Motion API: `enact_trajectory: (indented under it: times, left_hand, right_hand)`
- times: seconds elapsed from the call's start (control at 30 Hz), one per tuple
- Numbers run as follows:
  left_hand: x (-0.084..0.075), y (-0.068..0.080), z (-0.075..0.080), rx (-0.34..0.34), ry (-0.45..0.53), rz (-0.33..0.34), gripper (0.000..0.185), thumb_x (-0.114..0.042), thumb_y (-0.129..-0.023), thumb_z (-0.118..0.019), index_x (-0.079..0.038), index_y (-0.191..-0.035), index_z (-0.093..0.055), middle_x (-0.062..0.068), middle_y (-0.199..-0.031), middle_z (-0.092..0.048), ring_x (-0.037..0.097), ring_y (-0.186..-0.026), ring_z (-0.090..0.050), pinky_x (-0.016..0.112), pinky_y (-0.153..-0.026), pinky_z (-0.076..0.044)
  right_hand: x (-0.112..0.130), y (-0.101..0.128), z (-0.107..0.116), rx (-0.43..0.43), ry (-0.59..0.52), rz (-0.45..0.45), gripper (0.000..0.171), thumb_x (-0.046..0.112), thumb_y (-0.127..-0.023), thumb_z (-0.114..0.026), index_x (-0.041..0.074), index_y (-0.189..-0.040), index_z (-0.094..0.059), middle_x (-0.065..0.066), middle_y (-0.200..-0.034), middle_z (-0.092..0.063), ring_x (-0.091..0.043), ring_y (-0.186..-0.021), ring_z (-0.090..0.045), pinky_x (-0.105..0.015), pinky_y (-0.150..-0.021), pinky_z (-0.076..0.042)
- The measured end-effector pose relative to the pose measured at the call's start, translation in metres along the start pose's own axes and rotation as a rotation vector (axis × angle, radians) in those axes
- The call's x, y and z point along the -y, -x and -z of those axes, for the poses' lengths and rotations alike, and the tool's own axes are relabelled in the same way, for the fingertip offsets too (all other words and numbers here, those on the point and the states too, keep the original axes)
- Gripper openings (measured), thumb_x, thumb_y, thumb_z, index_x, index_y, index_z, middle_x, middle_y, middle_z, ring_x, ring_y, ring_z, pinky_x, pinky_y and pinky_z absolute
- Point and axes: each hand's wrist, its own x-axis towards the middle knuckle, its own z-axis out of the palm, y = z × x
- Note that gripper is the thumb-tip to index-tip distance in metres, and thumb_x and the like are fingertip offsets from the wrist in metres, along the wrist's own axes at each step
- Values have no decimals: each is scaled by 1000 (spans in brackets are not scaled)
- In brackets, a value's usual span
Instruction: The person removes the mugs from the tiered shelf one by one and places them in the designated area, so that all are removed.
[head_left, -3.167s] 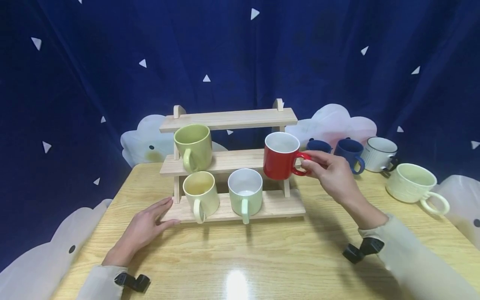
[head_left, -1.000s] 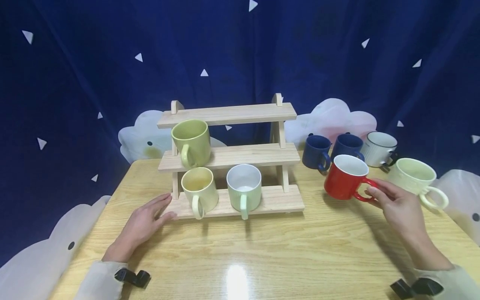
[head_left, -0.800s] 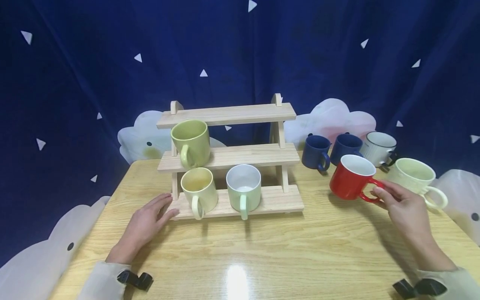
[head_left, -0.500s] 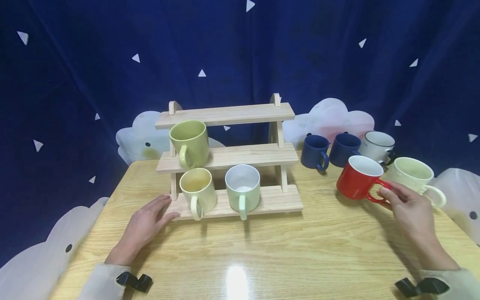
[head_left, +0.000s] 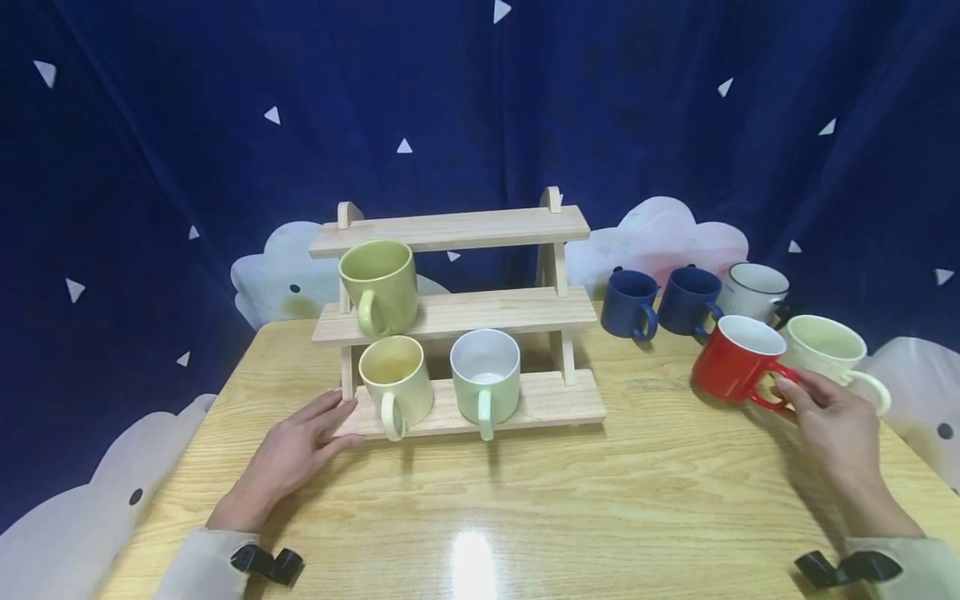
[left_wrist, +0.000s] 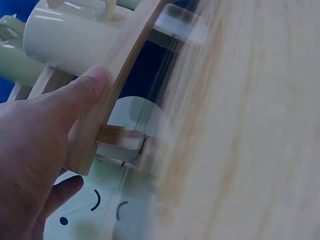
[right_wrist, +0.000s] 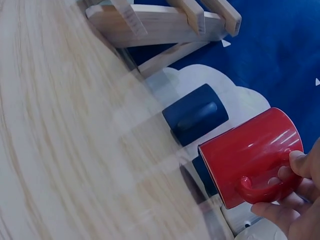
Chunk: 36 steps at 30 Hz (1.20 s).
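In the head view, my right hand (head_left: pixel 840 425) holds a red mug (head_left: pixel 731 360) by its handle, thumb and fingers pinching it. The mug has a white inside and tilts slightly; I cannot tell whether its base touches the table. Behind it are two navy mugs (head_left: pixel 628 302) and a white ribbed mug (head_left: pixel 753 287), partly covered. A pale green mug (head_left: pixel 817 346) stands behind my right hand. My left hand (head_left: pixel 288 450) rests on the left end of the wooden three-tier shelf's (head_left: pixel 555 404) bottom board, its thumb (left_wrist: pixel 90 87) along the front edge.
On the shelf's bottom board stand a cream-yellow mug (head_left: pixel 397 387) and a mint mug (head_left: pixel 486 379), handles forward. An olive-green mug (head_left: pixel 380 287) sits at the left of the middle board (head_left: pixel 502 310). A blue curtain (head_left: pixel 450 92) hangs behind the wooden table (head_left: pixel 562 508).
My right hand has carried the red mug away from the shelf's right side, rightward and down, to in front of the navy and white mugs. My left hand stays at the shelf's left end.
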Motion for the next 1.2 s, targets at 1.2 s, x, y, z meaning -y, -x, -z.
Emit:
enact_trajectory:
  times: [1.2]
  left_hand:
    - [0, 0, -1, -25, 45, 18, 56, -39, -81, -78, -10, -127, -67, 15, -134, -59, 35, -126, -52, 56, -98, -45]
  right_hand:
    - [-33, -15, -13, -69, -124, -67, 50, 31, -94, -67, 3, -134, -59, 37, -83, -59, 16, -77, -58, -1, -67, -42]
